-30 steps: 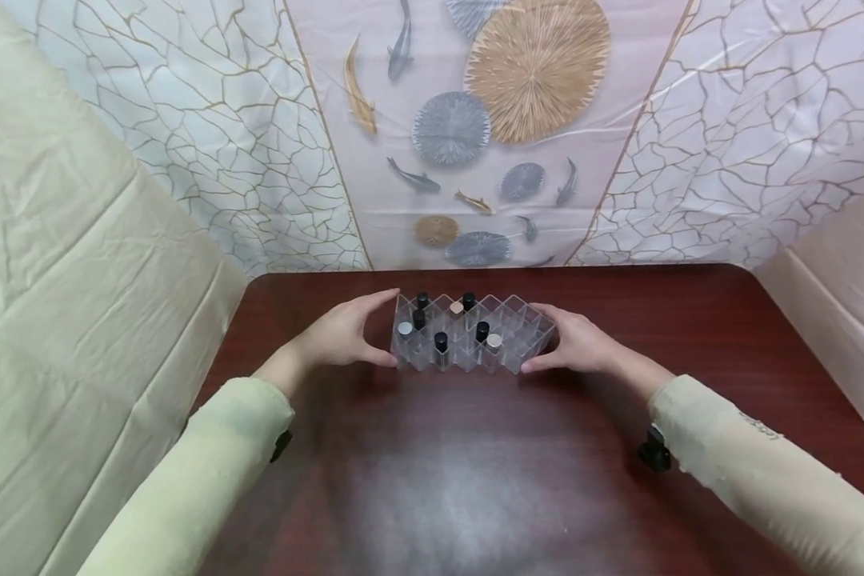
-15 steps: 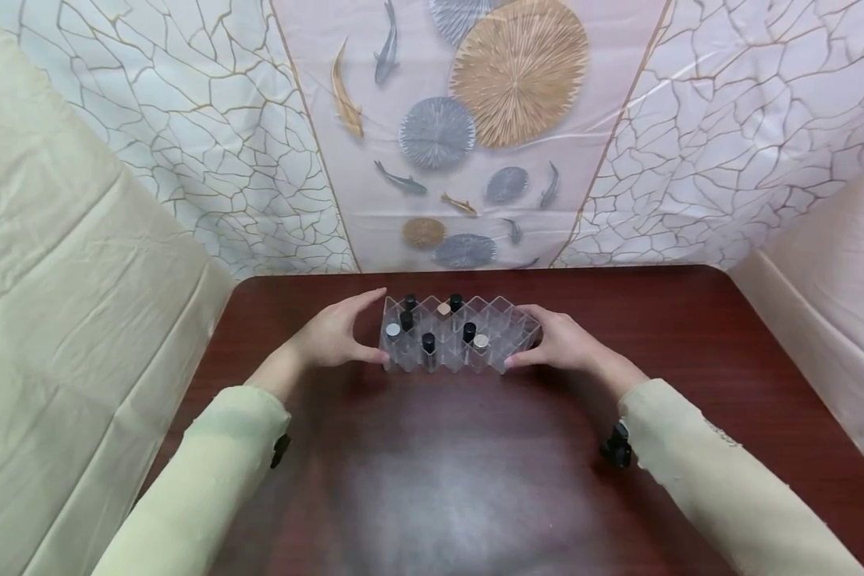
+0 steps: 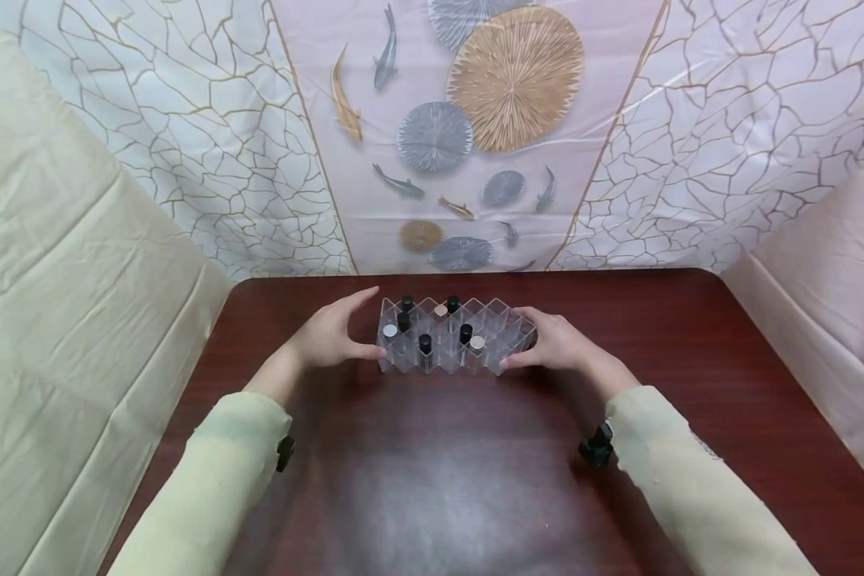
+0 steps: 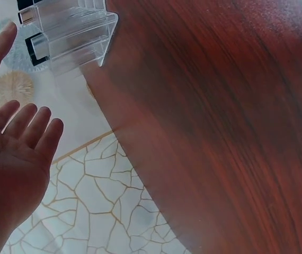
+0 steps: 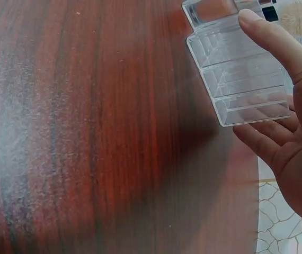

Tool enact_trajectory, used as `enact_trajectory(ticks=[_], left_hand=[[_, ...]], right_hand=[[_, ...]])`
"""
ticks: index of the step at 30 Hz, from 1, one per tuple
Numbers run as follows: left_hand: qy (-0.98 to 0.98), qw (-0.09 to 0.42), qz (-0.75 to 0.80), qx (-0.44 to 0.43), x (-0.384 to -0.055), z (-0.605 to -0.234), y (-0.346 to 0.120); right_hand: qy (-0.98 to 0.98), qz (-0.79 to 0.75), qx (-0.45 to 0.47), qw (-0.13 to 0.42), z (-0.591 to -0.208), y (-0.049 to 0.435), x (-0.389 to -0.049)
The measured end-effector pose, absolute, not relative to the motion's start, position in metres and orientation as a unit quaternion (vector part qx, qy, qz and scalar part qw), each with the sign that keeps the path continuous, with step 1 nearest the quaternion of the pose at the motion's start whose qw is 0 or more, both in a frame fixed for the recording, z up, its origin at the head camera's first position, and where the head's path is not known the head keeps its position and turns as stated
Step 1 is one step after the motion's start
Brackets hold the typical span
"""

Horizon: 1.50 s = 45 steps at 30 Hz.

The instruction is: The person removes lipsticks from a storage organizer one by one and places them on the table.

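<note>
Organizer [image 3: 452, 362] on table [image 3: 432, 480], tubes [image 3: 426, 346] in compartments, hands [image 3: 327, 331] [image 3: 563, 340] at both ends, backdrop [image 3: 151, 136] behind

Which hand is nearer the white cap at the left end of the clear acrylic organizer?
Left. The left hand is right beside the white cap; the right hand is at the opposite end of the clear acrylic organizer, with several black caps between.

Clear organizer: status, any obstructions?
Left grip open at left end. Right grip around right end. Organizer part-filled with capped tubes. No visible obstruction.
</note>
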<state>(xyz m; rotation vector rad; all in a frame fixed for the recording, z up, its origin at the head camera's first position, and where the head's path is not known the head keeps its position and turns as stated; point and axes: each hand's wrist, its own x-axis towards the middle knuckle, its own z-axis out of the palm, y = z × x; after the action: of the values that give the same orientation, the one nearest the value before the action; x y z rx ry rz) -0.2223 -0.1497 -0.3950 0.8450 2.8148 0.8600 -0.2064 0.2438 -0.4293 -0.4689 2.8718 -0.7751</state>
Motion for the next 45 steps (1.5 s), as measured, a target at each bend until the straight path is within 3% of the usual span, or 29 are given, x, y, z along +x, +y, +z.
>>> enact_trajectory(ticks=[45], left_hand=[[0.926, 0.05, 0.268, 0.26, -0.223, -0.397, -0.153]], right_hand=[[0.948, -0.286, -0.141, 0.009, -0.448, 0.246, -0.204]])
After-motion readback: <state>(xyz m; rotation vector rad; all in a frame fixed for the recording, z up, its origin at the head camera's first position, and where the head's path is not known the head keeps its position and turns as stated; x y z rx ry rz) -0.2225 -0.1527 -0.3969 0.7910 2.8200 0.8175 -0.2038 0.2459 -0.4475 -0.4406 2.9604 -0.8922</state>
